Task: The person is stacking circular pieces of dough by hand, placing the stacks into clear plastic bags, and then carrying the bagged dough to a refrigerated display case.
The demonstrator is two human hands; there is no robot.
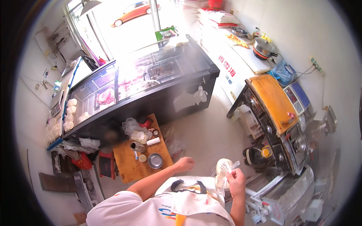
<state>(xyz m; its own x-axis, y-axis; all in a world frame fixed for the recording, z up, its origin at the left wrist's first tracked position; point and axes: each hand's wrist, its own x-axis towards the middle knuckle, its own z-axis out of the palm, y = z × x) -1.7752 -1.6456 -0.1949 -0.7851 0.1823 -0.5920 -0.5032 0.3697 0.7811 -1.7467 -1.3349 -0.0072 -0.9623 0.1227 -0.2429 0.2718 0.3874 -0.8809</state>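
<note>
My right hand (236, 180) is closed on the gathered neck of a clear plastic bag (224, 167) with something pale and rounded inside. The bag hangs in front of my apron, at the right of my body. My left hand (184, 164) is held out in front of me, fingers loosely bent, with nothing visible in it. It is apart from the bag and close to the right edge of a low wooden table (130, 165). On that table, a metal bowl (155, 161) is the thing nearest my left hand.
A long glass-topped display case (162, 92) with meat runs across the front. Bagged pale bundles (70, 113) line its left end. To the right stand a wooden-topped counter (271, 100), a scale (296, 98) and a pot (264, 47). A black jug (252, 155) sits lower right.
</note>
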